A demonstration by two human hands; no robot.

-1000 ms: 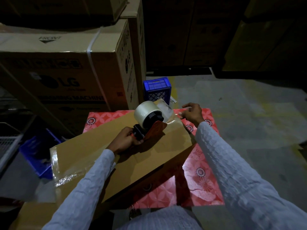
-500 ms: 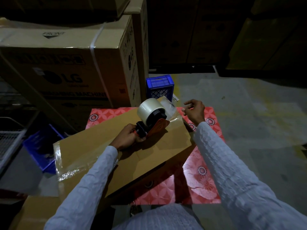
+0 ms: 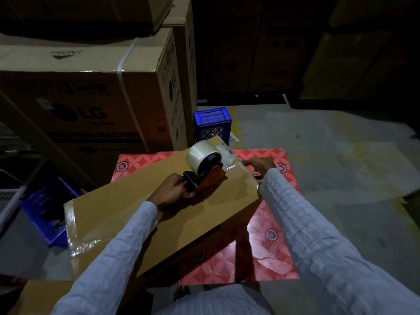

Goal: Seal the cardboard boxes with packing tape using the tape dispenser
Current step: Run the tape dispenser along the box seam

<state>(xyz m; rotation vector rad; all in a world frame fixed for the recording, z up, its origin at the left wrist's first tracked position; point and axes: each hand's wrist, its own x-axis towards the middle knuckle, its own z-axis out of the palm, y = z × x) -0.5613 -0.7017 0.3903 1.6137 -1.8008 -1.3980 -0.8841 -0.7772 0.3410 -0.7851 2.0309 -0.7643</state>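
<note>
Overhead, we look down on a flat cardboard box (image 3: 159, 214) lying slantwise across a counter (image 3: 272, 235) with a red flowered cover, in a dim storeroom. Our left hand (image 3: 169, 193) has its grip curled round the handle of the tape dispenser (image 3: 203, 172), which sits tilted on the box top near its far right end, a roll of clear tape (image 3: 197, 156) standing up from its red frame. Our right hand (image 3: 260, 163) rests at the box's far right corner, just beside the dispenser; its fingers lie on a stretch of clear tape that runs from the roll over the box edge, though we cannot tell whether that grip pinches the tape or only presses it down. Shiny tape already wraps the box's near left end. Both arms wear pale, crinkled sleeves (image 3: 318, 235). Behind the counter a small blue crate (image 3: 212, 123) stands on the concrete floor (image 3: 341, 155), beside a tall stack of printed appliance cartons (image 3: 91, 98). Another blue crate (image 3: 45, 212) sits low at left, in shadow.
</note>
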